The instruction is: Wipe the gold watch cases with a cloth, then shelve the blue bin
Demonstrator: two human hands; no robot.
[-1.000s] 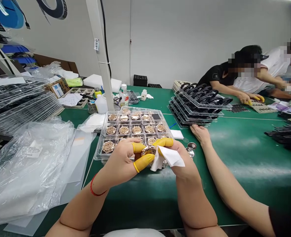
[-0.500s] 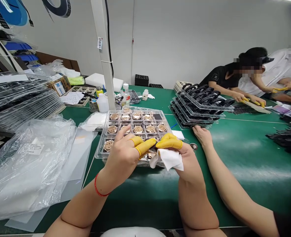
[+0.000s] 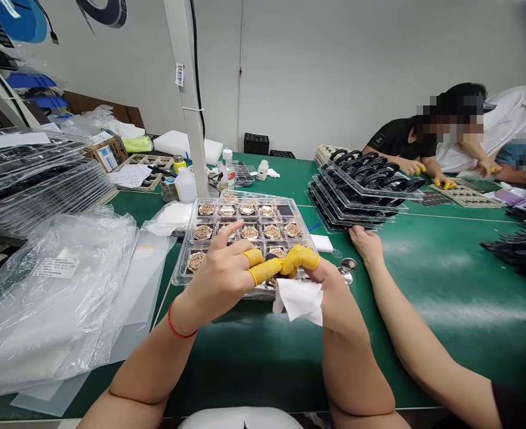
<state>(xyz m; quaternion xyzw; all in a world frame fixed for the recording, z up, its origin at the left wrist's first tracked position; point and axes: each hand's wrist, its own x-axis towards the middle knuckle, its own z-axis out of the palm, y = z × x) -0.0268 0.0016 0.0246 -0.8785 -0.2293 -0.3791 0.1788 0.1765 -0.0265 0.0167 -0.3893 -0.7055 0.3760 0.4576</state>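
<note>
My left hand (image 3: 227,271) is over the front of a clear plastic tray (image 3: 180,275), its index finger raised and its yellow-cotted fingers pinched together. They close on a small dark piece, mostly hidden, that I cannot make out. Against those fingertips press the yellow-cotted fingers of my right hand (image 3: 327,277), which also grips a white cloth (image 3: 301,299) hanging below them. Round gold-coloured parts like watch cases (image 3: 272,232) sit in the tray's compartments. Shiny round metal pieces (image 3: 348,264) lie on the table beside my right hand.
Another person's hand (image 3: 366,244) rests by stacked trays of black straps (image 3: 365,190). Plastic bags (image 3: 57,310) and piled clear trays (image 3: 43,185) fill the left. A white post (image 3: 191,119) and bottles (image 3: 228,170) stand behind the tray. Co-workers sit at the far right.
My hands have shifted slightly, and the cloth hangs a little lower. More shiny metal shows beside my right wrist. Across the table, a co-worker's hands have moved off the pale tray, now lying flat.
</note>
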